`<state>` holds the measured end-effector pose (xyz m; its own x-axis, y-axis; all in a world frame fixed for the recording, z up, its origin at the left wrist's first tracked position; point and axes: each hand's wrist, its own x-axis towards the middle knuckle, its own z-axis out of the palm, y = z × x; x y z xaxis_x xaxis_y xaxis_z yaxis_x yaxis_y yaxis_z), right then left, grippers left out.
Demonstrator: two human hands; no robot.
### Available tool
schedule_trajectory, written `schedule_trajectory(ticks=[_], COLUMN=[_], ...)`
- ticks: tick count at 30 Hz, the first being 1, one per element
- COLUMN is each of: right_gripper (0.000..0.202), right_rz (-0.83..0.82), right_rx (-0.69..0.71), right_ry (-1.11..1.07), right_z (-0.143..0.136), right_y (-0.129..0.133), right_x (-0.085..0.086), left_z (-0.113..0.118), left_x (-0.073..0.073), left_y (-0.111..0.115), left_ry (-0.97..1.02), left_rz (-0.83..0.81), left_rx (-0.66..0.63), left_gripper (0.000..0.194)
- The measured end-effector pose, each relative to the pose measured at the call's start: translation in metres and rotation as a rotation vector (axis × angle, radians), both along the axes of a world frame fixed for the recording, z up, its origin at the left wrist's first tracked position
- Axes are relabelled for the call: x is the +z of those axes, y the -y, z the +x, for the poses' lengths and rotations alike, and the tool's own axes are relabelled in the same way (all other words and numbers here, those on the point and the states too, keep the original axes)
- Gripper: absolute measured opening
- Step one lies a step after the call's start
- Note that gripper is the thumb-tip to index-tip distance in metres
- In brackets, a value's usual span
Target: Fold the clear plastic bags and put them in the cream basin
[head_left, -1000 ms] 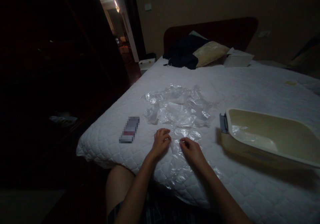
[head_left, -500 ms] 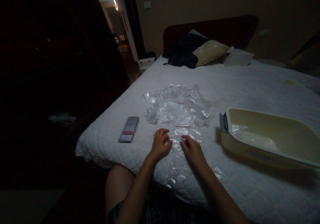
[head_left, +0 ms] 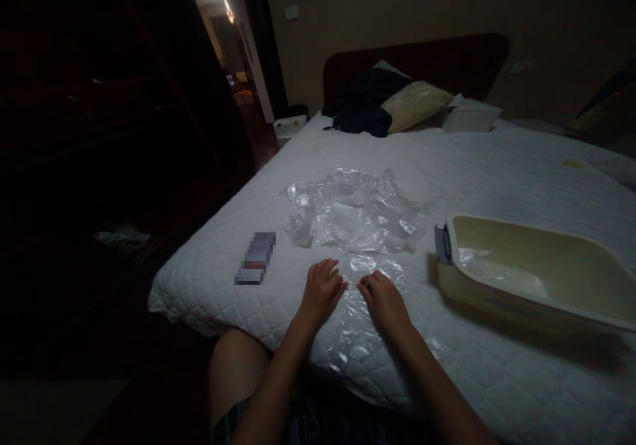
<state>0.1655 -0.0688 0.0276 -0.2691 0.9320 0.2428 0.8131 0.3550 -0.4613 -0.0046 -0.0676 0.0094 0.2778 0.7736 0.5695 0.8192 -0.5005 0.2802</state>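
A clear, crinkled plastic bag (head_left: pixel 352 342) lies flat on the bed in front of me, reaching toward the mattress edge. At its left side my left hand (head_left: pixel 322 293) has curled fingers, with thumb and fingertips drawn together on the thin film. My right hand (head_left: pixel 386 301) pinches the same bag from the right, thumb against index finger. Only a small gap separates the two sets of fingertips. Just beyond them spreads a loose heap of similar clear plastic bags (head_left: pixel 348 214).
A phone with a blurred screen (head_left: pixel 256 258) rests to the left. On the right stands a cream plastic bin (head_left: pixel 536 306) with a grey handle clip. Dark cloth (head_left: pixel 365 100), a beige pillow (head_left: pixel 417 104) and a white box (head_left: pixel 472 115) sit near the headboard (head_left: pixel 422 54).
My left hand's fingers have closed from a rounded, more open shape, and its fingertips shifted slightly right. The right hand's thumb and index finger have come together. The heap stays put.
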Motion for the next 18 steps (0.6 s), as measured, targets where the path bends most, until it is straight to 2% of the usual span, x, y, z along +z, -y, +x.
schedule_trajectory(ticks=[4, 7, 10, 13, 15, 18], right_gripper=[0.016, 0.015, 0.016, 0.021, 0.026, 0.032], right_rz=[-0.005, -0.008, -0.014, -0.021, -0.141, -0.542], right_rx=[0.004, 0.018, 0.023, -0.039, -0.098, -0.117], right_ry=[-0.014, -0.059, -0.161, -0.384, -0.639, -1.095], right_z=[0.002, 0.004, 0.005, 0.001, -0.006, -0.019], right_y=[-0.001, -0.001, 0.000, 0.000, -0.001, -0.004], right_x=[-0.001, -0.001, 0.002, 0.006, 0.006, 0.002], left_z=[0.000, -0.002, -0.005, -0.008, -0.010, -0.010], left_x=[-0.001, -0.002, -0.005, -0.008, -0.009, -0.011], left_y=[0.003, 0.009, 0.018, 0.027, 0.031, 0.032], left_ry=[-0.044, 0.003, 0.006, -0.029, -0.073, -0.137], left_rz=[0.082, 0.137, 0.139, 0.103, 0.074, 0.036], left_rx=[0.020, 0.039, -0.105, -0.226, -0.261, -0.282], left_gripper=[0.007, 0.017, 0.026, 0.031, 0.032, 0.033])
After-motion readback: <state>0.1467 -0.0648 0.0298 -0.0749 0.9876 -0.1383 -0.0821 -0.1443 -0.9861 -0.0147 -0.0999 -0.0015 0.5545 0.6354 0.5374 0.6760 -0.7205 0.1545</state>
